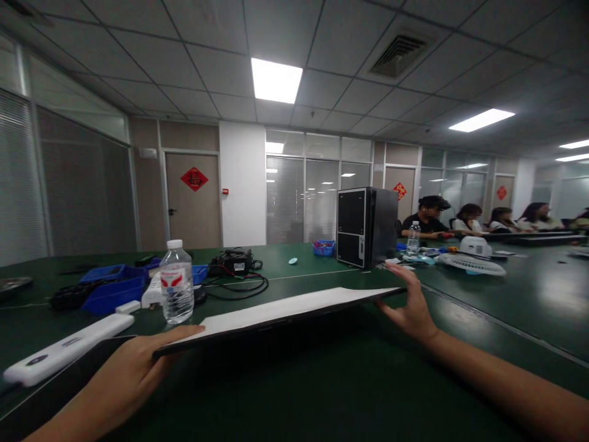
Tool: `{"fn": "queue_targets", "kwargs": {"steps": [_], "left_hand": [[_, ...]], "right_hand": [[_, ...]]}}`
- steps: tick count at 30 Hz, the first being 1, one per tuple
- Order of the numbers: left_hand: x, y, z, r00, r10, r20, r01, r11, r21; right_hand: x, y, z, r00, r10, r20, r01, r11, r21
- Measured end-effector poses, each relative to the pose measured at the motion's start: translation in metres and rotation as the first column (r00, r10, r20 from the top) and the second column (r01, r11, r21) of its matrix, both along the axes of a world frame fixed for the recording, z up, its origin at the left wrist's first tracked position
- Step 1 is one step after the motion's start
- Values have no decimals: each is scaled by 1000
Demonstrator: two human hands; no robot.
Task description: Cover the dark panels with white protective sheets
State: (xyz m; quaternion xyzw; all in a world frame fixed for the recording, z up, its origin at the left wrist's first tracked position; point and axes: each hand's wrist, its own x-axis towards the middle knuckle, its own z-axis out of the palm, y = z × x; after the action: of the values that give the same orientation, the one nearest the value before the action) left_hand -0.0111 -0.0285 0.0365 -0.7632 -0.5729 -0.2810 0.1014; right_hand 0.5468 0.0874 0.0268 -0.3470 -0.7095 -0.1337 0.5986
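Observation:
A thin, wide flat panel [294,306] with a white upper face and a black edge spans the space between my two hands, raised above the green table. My left hand [135,368] pinches its left corner, with fingers lying over the white face and the rest of the grip beneath. At the other end, my right hand [411,307] has the right corner between thumb and fingers. The panel tilts, its right end higher in view. Its underside is in dark shadow. Just behind the left corner stands a clear water bottle [177,283] with a white cap.
A white power strip [69,348] lies at left, over a dark flat item partly hidden by my arm. Blue bins [115,288], a black cabled device [234,263] and a black computer tower [365,227] stand farther back. Several people sit at the right, near a white fan [472,265].

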Motion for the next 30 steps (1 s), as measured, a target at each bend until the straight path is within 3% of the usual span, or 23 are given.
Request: {"fn": "queue_targets", "kwargs": {"steps": [4, 7, 11, 16, 22, 25, 30], "left_hand": [[-15, 5, -3, 999, -35, -27, 31, 990, -138], [-16, 3, -10, 1000, -21, -23, 18, 995, -100], [-4, -6, -18, 998, -22, -53, 18, 997, -77], [15, -15, -30, 995, -76, -62, 72, 995, -63], [31, -18, -33, 999, 0, 52, 2, 999, -49], [36, -23, -32, 992, 28, 119, -25, 999, -20], [46, -29, -29, 983, 10, 181, -6, 1000, -22]], "right_hand": [[-11, -19, 5, 946, -90, 311, 36, 984, 175], [-26, -31, 9, 871, -23, 491, -95, 973, 213], [-48, -46, 11, 798, 75, 598, -229, 956, 185], [-59, -51, 14, 805, 96, 585, -259, 944, 202], [-51, -43, 26, 840, 138, 525, -231, 966, 117], [-45, -43, 43, 872, 135, 470, -186, 981, 63], [-21, -53, 87, 909, 77, 409, -89, 996, 10]]}}
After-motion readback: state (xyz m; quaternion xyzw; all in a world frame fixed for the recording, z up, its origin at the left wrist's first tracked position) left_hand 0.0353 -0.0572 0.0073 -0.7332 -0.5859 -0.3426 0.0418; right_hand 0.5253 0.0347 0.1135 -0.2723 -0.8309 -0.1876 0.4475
